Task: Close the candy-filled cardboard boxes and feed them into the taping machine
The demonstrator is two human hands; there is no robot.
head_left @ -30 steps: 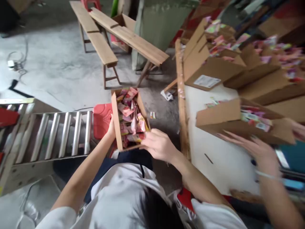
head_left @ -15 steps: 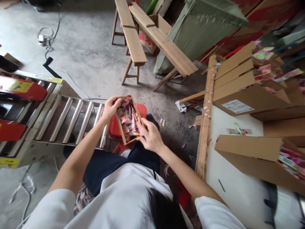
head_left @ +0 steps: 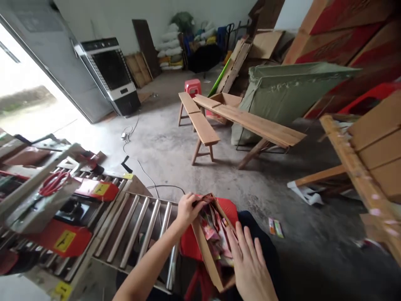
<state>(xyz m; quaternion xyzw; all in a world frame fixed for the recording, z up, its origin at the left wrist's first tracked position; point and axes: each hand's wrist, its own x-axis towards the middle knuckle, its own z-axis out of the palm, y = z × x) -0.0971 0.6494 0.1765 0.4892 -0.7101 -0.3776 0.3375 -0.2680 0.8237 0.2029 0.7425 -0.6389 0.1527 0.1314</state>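
Observation:
A narrow open cardboard box [head_left: 206, 253] filled with small pink and red packets [head_left: 216, 232] rests on a red plastic stool [head_left: 230, 209] in front of me. My left hand [head_left: 189, 209] grips the far left corner of the box, thumb over the rim. On the near right side, my right hand [head_left: 249, 257] lies with fingers stretched out along the box's edge, touching the rim and perhaps the packets. Whether its fingertips press on packets is hard to make out.
A roller conveyor [head_left: 144, 234] stands at my left, joined to a machine with red parts [head_left: 100, 190]. Wooden benches [head_left: 203, 127] and a green cloth-sided bin [head_left: 272, 100] are ahead. Loose packets [head_left: 275, 227] lie on the floor; a wood-edged table [head_left: 360, 167] is at right.
The view has tilted up and swung left, bringing the doorway and back wall into sight. My right hand's fingers have gone from curled to stretched out; my left still holds the box.

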